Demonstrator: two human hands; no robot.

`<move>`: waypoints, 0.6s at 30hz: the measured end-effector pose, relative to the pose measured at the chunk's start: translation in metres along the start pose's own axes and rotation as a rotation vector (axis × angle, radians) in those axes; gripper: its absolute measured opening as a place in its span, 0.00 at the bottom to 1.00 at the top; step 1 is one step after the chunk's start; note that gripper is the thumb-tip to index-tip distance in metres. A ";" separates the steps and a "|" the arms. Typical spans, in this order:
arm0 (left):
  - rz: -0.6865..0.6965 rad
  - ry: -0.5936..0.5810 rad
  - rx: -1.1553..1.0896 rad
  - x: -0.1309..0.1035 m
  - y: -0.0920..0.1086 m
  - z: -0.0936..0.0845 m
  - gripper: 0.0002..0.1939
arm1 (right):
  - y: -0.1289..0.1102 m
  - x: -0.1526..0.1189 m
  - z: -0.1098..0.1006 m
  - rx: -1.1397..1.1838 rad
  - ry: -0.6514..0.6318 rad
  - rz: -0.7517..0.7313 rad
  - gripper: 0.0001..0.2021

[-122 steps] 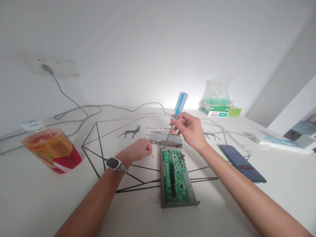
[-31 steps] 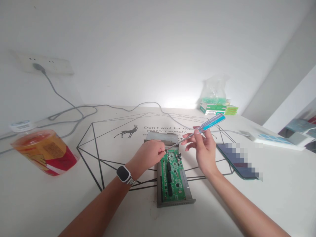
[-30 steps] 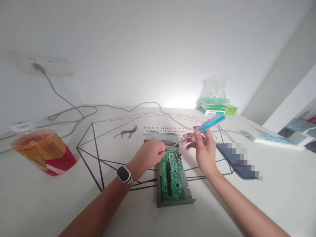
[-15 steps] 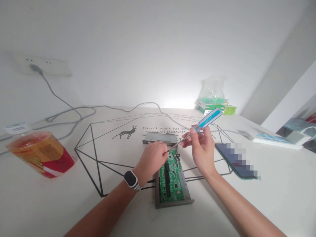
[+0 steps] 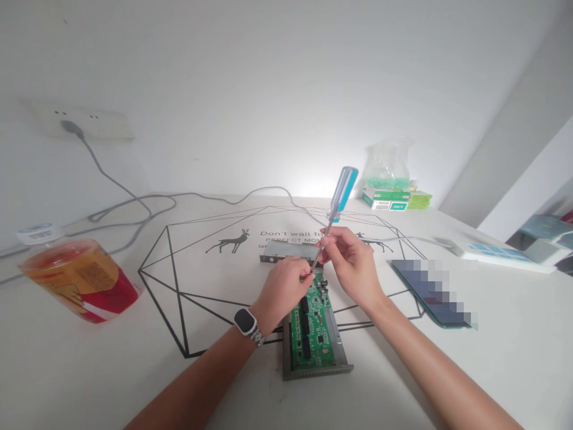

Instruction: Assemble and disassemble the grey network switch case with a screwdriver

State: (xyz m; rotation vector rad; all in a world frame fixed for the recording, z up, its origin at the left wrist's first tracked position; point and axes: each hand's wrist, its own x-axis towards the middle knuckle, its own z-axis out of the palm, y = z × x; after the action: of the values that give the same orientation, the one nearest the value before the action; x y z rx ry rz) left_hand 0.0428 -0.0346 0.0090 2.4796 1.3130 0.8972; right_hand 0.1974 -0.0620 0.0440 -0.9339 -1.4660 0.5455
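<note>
A green circuit board lies in a grey metal housing at the middle of the table. My left hand is over the board's far left part, its fingers pinched near the screwdriver's tip; what they hold is too small to make out. Between the thumb and fingers of my right hand is the shaft of a screwdriver with a blue and clear handle. It stands steeply, handle up, its tip at my left fingertips. Just beyond the board lies a grey metal cover.
A drink bottle leans at the left. To the right are a phone and a white power strip. Small boxes stand by the wall under a clear bag. A grey cable crosses the back.
The screwdriver has swung from a slant to nearly upright, and my right hand now grips its shaft instead of the handle's lower end. My left hand has shifted slightly right.
</note>
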 end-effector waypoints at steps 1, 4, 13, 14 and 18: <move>0.008 0.000 -0.021 0.000 0.000 0.001 0.12 | 0.001 0.001 0.000 -0.023 0.003 -0.018 0.11; 0.047 -0.005 -0.054 -0.001 -0.001 0.003 0.04 | 0.005 0.003 -0.002 -0.059 0.018 -0.037 0.10; 0.087 -0.071 -0.034 0.000 -0.010 0.002 0.10 | 0.022 0.004 -0.005 -0.035 0.089 -0.011 0.11; 0.083 -0.093 -0.060 0.001 -0.011 0.002 0.11 | 0.023 0.004 -0.004 -0.037 0.093 -0.008 0.11; 0.069 -0.114 -0.083 0.003 -0.013 0.000 0.13 | 0.026 0.003 -0.001 -0.030 0.097 -0.001 0.11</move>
State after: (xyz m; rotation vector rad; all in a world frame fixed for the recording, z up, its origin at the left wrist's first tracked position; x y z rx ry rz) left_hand 0.0352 -0.0241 0.0049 2.4853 1.1368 0.7952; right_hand 0.2040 -0.0452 0.0256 -0.9699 -1.3906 0.4718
